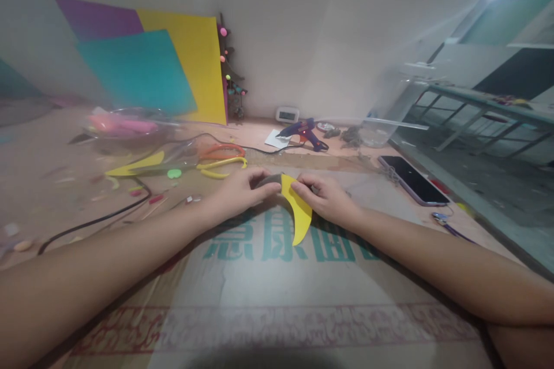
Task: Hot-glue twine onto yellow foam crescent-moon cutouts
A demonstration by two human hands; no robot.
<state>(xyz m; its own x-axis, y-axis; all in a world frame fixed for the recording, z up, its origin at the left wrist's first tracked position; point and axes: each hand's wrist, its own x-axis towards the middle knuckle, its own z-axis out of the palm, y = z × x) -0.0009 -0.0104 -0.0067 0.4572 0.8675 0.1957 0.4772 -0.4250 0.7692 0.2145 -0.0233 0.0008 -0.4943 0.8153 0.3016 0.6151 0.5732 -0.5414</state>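
Observation:
Over the printed cardboard, my left hand (249, 189) is closed on a dark grey-brown curved piece (271, 180). My right hand (322, 193) pinches a yellow crescent-shaped piece (298, 210) of thin sheet, perhaps paper or foam, between thumb and fingers. The yellow piece hangs with its pointed tip downward. Its top edge meets the end of the dark piece; whether the two are joined I cannot tell. Beyond the hands lies a dark blue glue gun (303, 131) with its nozzle over a small white card (277, 138).
Orange-handled scissors (221, 151) and yellow-handled scissors (223, 168) lie left, near a yellow scrap (138, 165) and a black cable (104, 218). Coloured sheets (138, 72) lean on the wall. A phone (413, 180) and pliers-like tool (445, 221) are right. A small digital clock (287, 114) stands behind.

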